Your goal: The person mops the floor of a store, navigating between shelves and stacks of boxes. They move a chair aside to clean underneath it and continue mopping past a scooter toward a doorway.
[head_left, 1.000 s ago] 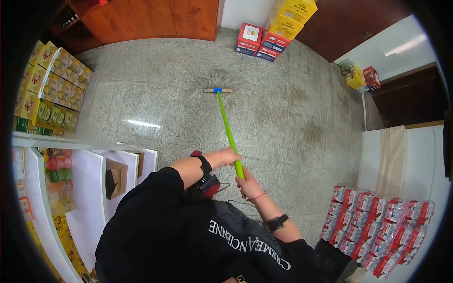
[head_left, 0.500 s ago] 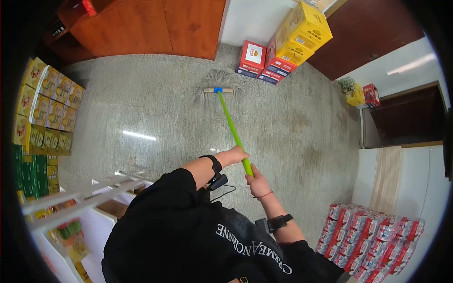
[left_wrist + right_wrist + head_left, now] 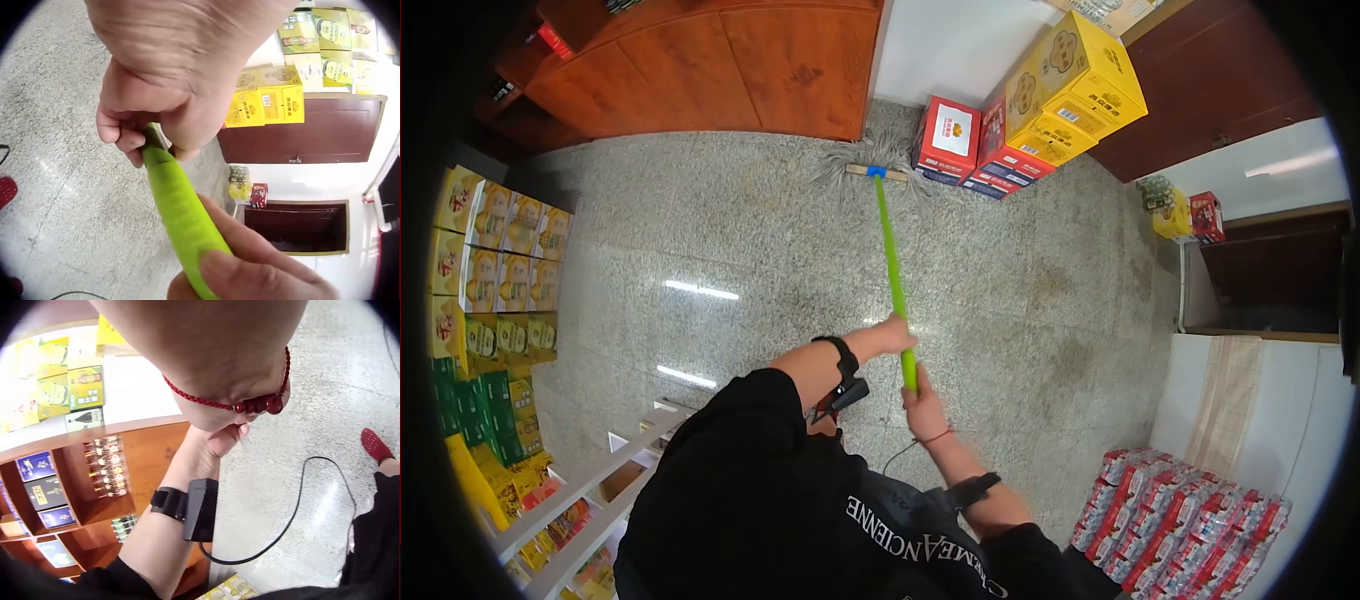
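A mop with a bright green handle (image 3: 891, 250) stretches forward from the hands to its grey string head (image 3: 855, 158), spread on the floor just left of the red boxes. My left hand (image 3: 892, 335) grips the handle farther up, and my right hand (image 3: 924, 410) holds its near end. In the left wrist view the left hand's fingers (image 3: 128, 139) curl round the green handle (image 3: 178, 209), with the right hand (image 3: 262, 269) wrapped on it lower down. The right wrist view hides the handle behind the right hand (image 3: 240, 394).
Red boxes (image 3: 948, 140) and yellow boxes (image 3: 1080, 85) stand by the white wall, beside a wooden cabinet (image 3: 790, 75). Stacked cartons (image 3: 510, 245) and a white shelf rail (image 3: 590, 480) line the left. Shrink-wrapped packs (image 3: 1180, 520) are piled at the lower right. A cable (image 3: 300, 500) hangs near the legs.
The mop head has moved forward, close to the cabinet and the red boxes. The view has shifted, bringing the boxes nearer. Both hands keep their grip on the handle.
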### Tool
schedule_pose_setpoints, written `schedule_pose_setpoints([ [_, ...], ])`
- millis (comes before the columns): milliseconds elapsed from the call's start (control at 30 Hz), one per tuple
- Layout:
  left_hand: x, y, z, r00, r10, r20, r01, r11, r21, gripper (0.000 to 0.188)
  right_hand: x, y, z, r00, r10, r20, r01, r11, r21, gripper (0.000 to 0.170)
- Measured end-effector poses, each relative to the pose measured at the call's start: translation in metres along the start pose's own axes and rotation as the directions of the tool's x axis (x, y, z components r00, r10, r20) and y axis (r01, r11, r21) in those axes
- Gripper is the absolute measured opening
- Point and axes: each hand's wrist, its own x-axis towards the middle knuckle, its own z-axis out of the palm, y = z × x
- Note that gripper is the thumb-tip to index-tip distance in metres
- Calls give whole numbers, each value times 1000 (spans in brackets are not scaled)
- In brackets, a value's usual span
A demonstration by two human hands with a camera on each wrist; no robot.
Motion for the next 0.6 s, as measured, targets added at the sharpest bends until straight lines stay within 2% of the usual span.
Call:
schedule_pose_setpoints([
  [33, -5, -4, 6, 1000, 3, 4, -3, 1000, 3, 75, -4, 2, 7, 999, -36, -26, 35, 999, -37, 56],
  [100, -8, -12, 15, 999, -22, -35, 21, 999, -25, 81, -6, 7, 9, 1000, 3, 4, -2, 998, -67, 58],
  [167, -3, -16, 23, 999, -31, -17, 31, 999, -28, 82, -10, 14, 10, 992, -119, -30, 118, 992, -45, 60],
  [200, -10, -5, 16, 998, -62, -9, 62, 997, -46, 81, -11, 14, 7, 993, -115, -33, 114, 992, -45, 60],
  [267, -15, 4, 12, 996, -89, -2, 89, 994, -59, 81, -10, 10, -2, 996, 5, 84, -7, 1000, 18, 62],
  [367, -21, 10, 20, 997, -80, 2, 80, 996, -32, 77, -22, 15, -7, 997, 11, 78, -15, 999, 47, 62],
  [467, -35, 13, 44, 990, -122, 71, 129, 986, -104, 71, -59, -4, -22, 994, 69, 90, -69, 998, -9, 62],
  [567, -47, 6, 87, 986, -110, 128, 118, 991, -59, 64, -89, 40, -20, 993, 55, 99, -49, 997, -61, 62],
  [600, -62, 13, 99, 989, -97, 112, 103, 994, -44, 48, -104, 43, -24, 995, 54, 87, -48, 997, -61, 62],
])
